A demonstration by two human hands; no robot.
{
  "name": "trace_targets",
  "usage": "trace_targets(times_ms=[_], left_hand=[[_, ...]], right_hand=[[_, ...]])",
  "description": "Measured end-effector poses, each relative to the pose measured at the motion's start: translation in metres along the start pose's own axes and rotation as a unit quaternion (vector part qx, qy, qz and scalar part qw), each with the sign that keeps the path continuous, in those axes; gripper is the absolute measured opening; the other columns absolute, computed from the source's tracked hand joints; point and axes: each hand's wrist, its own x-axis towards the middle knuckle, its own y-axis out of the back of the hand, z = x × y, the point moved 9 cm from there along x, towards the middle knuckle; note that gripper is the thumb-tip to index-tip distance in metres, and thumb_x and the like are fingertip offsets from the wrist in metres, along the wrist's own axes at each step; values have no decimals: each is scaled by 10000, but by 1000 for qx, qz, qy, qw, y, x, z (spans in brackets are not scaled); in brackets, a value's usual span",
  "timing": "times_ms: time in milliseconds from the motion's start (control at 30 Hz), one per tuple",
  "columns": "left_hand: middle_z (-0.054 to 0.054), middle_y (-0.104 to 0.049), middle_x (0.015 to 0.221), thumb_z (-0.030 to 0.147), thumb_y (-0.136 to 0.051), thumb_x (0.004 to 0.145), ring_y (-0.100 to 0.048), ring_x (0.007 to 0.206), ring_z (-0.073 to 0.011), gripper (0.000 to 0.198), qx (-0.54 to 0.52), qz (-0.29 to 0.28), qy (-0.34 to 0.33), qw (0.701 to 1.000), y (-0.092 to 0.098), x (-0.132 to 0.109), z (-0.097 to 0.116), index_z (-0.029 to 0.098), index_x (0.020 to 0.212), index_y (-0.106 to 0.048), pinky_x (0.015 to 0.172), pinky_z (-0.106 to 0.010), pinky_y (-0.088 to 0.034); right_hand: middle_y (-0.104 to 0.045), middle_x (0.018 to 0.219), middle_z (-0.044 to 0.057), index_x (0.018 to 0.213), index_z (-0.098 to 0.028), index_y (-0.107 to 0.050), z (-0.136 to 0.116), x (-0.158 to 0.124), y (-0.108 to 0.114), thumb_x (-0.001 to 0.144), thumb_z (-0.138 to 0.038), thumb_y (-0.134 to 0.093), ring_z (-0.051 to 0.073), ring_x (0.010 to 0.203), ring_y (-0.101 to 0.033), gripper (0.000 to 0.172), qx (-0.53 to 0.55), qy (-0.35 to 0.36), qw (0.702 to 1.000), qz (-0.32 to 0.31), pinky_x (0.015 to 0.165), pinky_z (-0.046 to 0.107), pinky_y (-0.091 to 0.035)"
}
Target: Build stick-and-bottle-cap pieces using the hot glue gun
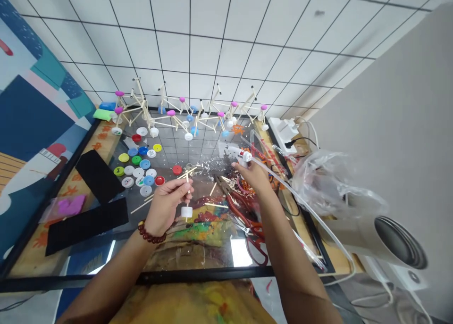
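Observation:
Between the thumb and fingers of my left hand (171, 201) is a small assembly of thin wooden sticks (187, 182), with a white bottle cap (187, 212) on its lower end. The sticks cross near the top. My right hand (254, 173), to the right, is wrapped round a white hot glue gun (241, 155) whose nozzle points left, away from the sticks. A glue stick or cord trails from the gun toward the right. Loose sticks (216, 205) lie on the glass tabletop near my left hand, and a red bottle cap (177, 170) sits just beyond it.
Several stick figures (171, 121) stand along the back wall. Coloured caps (138, 166) are grouped at left, beside black sheets (88, 225). Red-handled pliers (237, 208) and scissors (256, 246) lie at right, near a power strip (283, 134) and a plastic bag (329, 182).

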Motion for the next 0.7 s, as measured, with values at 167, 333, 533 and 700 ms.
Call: trace_targets(times_ms=[167,333,533,700], left_hand=[[-53,-697,697,343,-859,614,-585,601,-102,304,5,20,0,1000,4,8,2,145,830,-777,531,-209,-453],[-54,-696,682,361,-846,624,-549,569,-92,281,17,23,-23,999,7,16,3,149,794,-777,480,-197,-395],[-48,-707,708,356,-807,684,-555,594,-98,259,43,20,-27,999,8,18,-5,168,861,-783,498,-202,-402],[-46,-705,695,368,-803,690,-560,594,-105,255,48,13,-18,999,6,17,-6,168,847,-780,511,-211,-414]], right_hand=[[-703,917,109,1000,-141,-701,-33,-8,14,842,-435,-521,256,843,-625,379,6,29,999,27,795,384,-477],[-697,895,54,1077,-187,-672,-70,-66,34,886,-486,-553,216,788,-631,375,106,60,993,8,731,333,-494],[-678,912,47,970,-206,-657,-98,-110,7,939,-352,-529,206,847,-631,196,157,179,969,-66,775,326,-485],[-647,818,23,913,-213,-621,-96,-107,-2,943,-333,-524,193,758,-611,157,212,185,958,-64,704,314,-480]])
